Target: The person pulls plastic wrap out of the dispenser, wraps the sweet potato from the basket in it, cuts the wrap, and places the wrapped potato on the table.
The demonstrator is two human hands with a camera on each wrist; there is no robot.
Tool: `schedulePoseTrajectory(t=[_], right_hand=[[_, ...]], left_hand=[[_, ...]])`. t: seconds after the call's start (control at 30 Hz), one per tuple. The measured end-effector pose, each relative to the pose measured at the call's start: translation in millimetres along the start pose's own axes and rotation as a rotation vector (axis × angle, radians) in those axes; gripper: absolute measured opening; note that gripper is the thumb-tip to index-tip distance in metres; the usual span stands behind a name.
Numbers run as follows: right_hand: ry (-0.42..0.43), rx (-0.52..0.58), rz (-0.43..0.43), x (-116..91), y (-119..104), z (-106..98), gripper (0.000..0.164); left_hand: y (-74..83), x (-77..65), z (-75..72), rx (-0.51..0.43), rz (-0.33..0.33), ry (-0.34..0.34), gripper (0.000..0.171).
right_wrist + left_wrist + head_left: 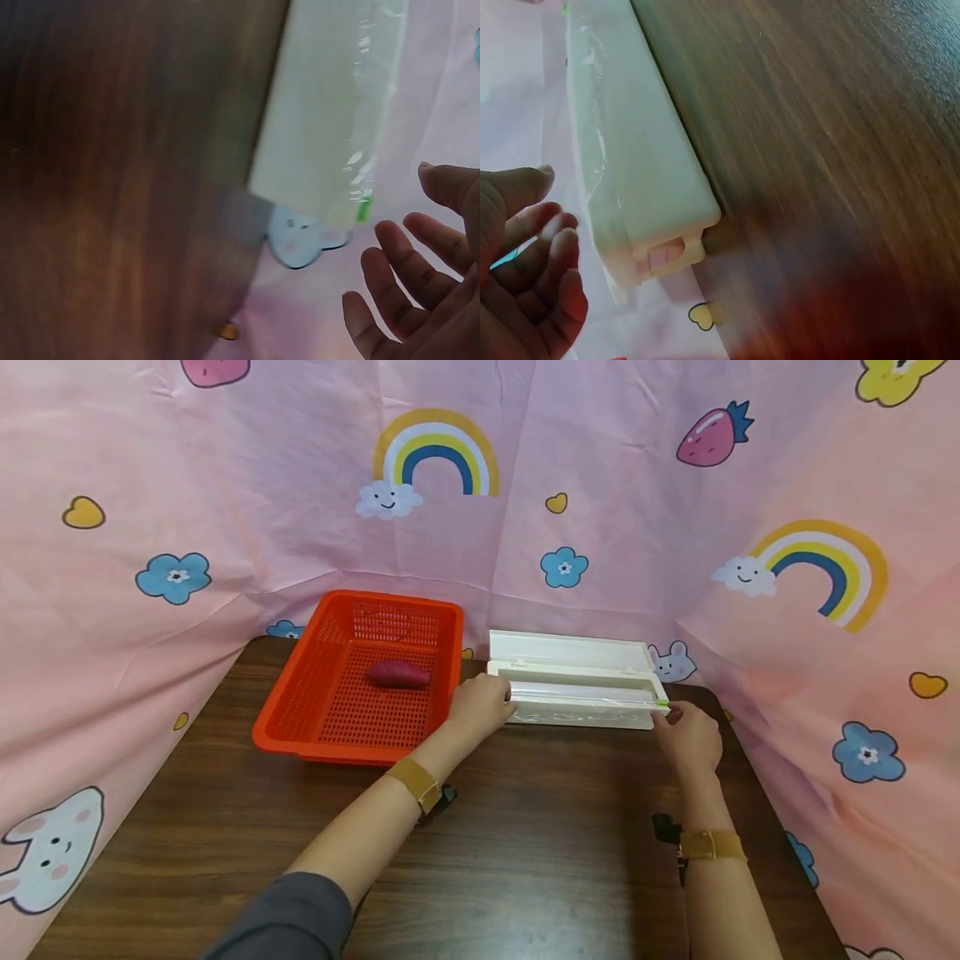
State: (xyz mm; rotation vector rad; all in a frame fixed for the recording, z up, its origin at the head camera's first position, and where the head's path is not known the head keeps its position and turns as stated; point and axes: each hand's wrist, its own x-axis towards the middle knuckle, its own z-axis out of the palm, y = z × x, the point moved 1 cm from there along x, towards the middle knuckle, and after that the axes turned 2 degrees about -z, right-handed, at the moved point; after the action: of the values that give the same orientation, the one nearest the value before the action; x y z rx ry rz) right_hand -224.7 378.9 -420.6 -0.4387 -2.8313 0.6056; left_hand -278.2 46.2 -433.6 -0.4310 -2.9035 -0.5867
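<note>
A white cling film dispenser box [577, 713] stands at the back of the table with its lid [570, 649] raised. Inside lies a roll of clear cling film [581, 692], and some film lies wrinkled over the front edge. At the right end sits a small green piece [662, 702]. My left hand [482, 705] is at the box's left end; the left wrist view shows its fingers [562, 247] loosely bent, with nothing between them and the thumb. By the right end is my right hand [688, 739], its fingers [401, 281] spread and apart from the box.
Left of the box stands an orange-red plastic basket [273, 735] with a purple sweet potato [398, 674] in it. The brown wooden table [540, 860] is bordered at the back and sides by a pink printed cloth [600, 535].
</note>
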Motion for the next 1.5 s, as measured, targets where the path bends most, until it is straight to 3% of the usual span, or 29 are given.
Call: schedulePoseTrajectory(t=[0.3, 0.43, 0.53, 0.73, 0.9, 1.13, 1.23, 1.43, 1.5], right_hand=[[-0.085, 0.062, 0.094, 9.2, 28.3, 19.1, 0.061], [-0.091, 0.098, 0.109, 12.3, 33.7, 25.3, 0.065], [-0.087, 0.156, 0.117, 13.6, 35.1, 30.1, 0.065], [-0.06, 0.248, 0.143, 13.5, 35.2, 35.9, 0.062], [-0.03, 0.291, 0.164, 13.3, 36.8, 37.8, 0.057], [-0.021, 0.366, 0.207, 16.1, 40.3, 44.1, 0.051], [-0.045, 0.447, 0.273, 17.0, 40.5, 46.0, 0.05], [-0.069, 0.71, 0.383, 18.7, 40.2, 46.6, 0.041], [-0.071, 0.801, 0.404, 19.7, 39.1, 45.5, 0.033]], left_hand=[[3.4, 4.5, 7.2, 0.092, -0.049, -0.012, 0.038], [6.1, 3.8, 10.2, 0.113, -0.068, -0.014, 0.036], [7.1, 1.3, 16.9, 0.07, -0.111, -0.027, 0.03], [7.5, -4.4, 32.8, -0.176, -0.23, 0.013, 0.023], [6.9, -8.0, 39.9, -0.383, -0.266, 0.125, 0.016], [-0.1, -13.5, 48.8, -0.568, -0.31, 0.241, 0.009], [-3.3, -15.2, 54.6, -0.658, -0.325, 0.261, 0.008], [-3.4, -18.8, 61.8, -0.991, -0.368, 0.274, 0.008], [-2.7, -18.9, 62.8, -1.062, -0.379, 0.285, 0.009]])
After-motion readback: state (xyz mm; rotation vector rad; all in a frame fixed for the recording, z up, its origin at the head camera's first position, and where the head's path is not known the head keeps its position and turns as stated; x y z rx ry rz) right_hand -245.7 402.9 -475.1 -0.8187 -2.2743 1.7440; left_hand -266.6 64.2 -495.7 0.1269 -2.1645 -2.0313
